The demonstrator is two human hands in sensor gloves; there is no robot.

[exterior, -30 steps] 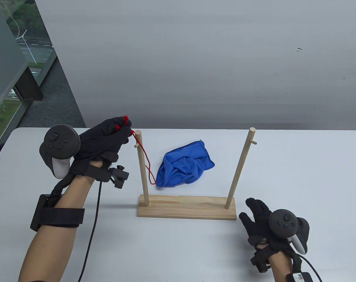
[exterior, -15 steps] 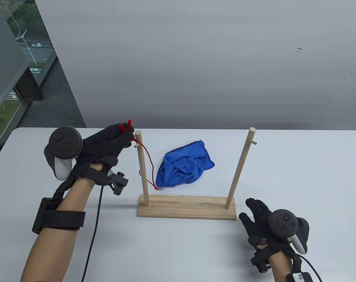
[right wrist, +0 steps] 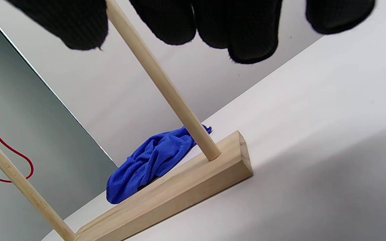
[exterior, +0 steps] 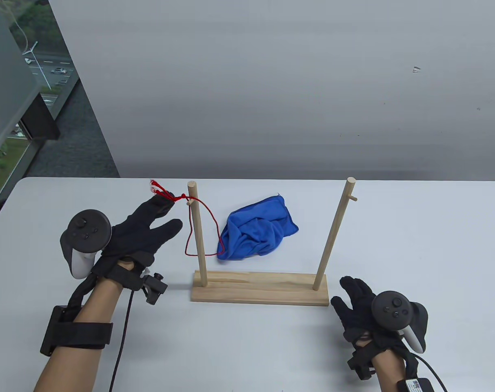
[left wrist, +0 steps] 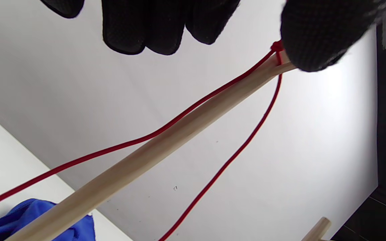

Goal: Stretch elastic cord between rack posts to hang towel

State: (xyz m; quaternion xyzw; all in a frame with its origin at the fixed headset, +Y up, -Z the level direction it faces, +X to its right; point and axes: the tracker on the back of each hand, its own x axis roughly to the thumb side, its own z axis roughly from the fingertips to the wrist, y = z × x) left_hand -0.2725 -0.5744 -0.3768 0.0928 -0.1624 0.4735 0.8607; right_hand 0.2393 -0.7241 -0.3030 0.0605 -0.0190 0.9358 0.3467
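Note:
The wooden rack (exterior: 259, 290) has a left post (exterior: 197, 232) and a right post (exterior: 333, 237), each with a small peg near the top. A red elastic cord (exterior: 211, 214) hangs as a slack loop from the left post's peg, one strand on each side of the post. Its lower end lies by the crumpled blue towel (exterior: 257, 234) behind the rack. My left hand (exterior: 169, 212) is spread left of the post. One fingertip (left wrist: 313, 36) touches the cord's knotted end at the peg. My right hand (exterior: 351, 292) rests open on the table by the base's right end.
The white table (exterior: 414, 245) runs back to a grey wall. A window is at the far left. In the right wrist view the right post (right wrist: 166, 87), the base (right wrist: 186, 194) and the towel (right wrist: 149, 160) lie just ahead of my fingers.
My left hand has dropped lower and opened from a closed pinch. The cord now hangs looped on the left post's peg. The right hand has barely moved.

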